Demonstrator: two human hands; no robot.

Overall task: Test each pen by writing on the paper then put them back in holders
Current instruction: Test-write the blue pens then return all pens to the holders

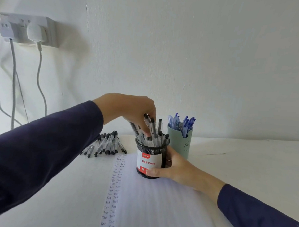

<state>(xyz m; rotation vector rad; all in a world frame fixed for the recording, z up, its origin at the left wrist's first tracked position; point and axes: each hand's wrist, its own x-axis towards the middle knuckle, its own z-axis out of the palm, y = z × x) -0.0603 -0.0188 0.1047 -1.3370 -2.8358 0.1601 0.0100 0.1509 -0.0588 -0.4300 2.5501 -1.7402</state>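
Left hand (134, 110) pinches black pens (154, 130) in mesh holder (150, 160); right hand (174, 168) grips it

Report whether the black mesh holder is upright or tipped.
Upright: the black mesh holder rests base-down on the paper, pens pointing up, right hand holding its side.

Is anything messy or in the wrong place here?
Yes. A pile of black-capped pens lies loose on the table, left of the black mesh holder, instead of standing in it. The blue pens stand neatly in the green cup.
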